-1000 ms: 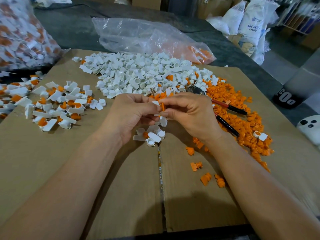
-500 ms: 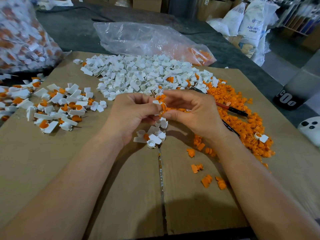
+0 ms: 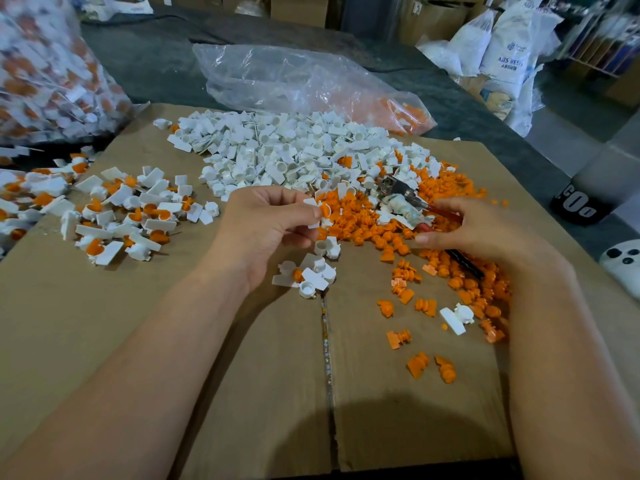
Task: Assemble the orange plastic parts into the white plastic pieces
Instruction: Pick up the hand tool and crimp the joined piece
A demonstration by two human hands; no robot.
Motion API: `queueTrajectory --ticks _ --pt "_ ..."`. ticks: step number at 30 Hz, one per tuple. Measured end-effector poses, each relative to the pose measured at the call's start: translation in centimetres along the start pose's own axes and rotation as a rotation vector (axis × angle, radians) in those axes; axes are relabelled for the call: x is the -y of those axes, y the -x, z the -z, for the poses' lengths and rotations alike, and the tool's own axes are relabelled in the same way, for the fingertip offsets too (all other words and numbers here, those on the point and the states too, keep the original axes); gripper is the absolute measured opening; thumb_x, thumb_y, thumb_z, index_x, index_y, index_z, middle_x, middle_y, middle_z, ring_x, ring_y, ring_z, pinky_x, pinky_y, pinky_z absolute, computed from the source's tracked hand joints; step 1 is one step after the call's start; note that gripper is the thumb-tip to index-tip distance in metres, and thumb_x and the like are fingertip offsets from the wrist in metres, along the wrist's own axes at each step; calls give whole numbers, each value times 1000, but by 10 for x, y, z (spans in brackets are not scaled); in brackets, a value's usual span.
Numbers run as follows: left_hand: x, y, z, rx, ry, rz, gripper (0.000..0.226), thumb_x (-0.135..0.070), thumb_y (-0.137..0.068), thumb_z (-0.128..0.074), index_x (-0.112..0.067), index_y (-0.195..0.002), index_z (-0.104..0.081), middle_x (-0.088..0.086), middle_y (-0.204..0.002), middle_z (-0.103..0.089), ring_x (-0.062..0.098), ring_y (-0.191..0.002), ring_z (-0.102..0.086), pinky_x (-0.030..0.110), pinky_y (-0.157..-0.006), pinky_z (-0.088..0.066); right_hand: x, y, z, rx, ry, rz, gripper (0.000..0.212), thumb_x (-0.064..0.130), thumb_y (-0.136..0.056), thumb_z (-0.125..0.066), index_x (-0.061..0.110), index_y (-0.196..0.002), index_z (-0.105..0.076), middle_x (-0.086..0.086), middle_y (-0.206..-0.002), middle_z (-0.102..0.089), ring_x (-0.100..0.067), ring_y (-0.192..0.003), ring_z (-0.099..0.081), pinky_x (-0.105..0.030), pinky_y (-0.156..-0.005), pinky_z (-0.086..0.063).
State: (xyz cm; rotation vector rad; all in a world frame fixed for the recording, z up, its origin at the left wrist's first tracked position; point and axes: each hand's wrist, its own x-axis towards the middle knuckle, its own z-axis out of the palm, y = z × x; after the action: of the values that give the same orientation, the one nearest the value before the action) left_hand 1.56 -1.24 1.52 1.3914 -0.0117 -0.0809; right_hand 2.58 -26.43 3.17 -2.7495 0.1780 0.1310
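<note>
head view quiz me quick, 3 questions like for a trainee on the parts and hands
1. True or false: the left hand pinches a white piece with an orange part in it.
2. The pile of assembled pieces lies: A) to the person's left B) inside the clear bag C) on the dark floor.
3. Which hand hovers over the loose orange parts?
Key: 1 true; 2 A; 3 the right hand.
</note>
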Motion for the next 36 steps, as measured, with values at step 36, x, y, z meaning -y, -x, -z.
queueTrajectory --ticks 36 --pt "1 0 -3 -169 113 -123 19 1 -80 -64 -13 -69 -58 -8 -52 -61 6 -42 -51 15 -40 -37 48 12 -24 -390 118 438 35 15 -84 -57 8 -118 -53 -12 -106 -58 -28 -98 -50 -30 -78 -30"
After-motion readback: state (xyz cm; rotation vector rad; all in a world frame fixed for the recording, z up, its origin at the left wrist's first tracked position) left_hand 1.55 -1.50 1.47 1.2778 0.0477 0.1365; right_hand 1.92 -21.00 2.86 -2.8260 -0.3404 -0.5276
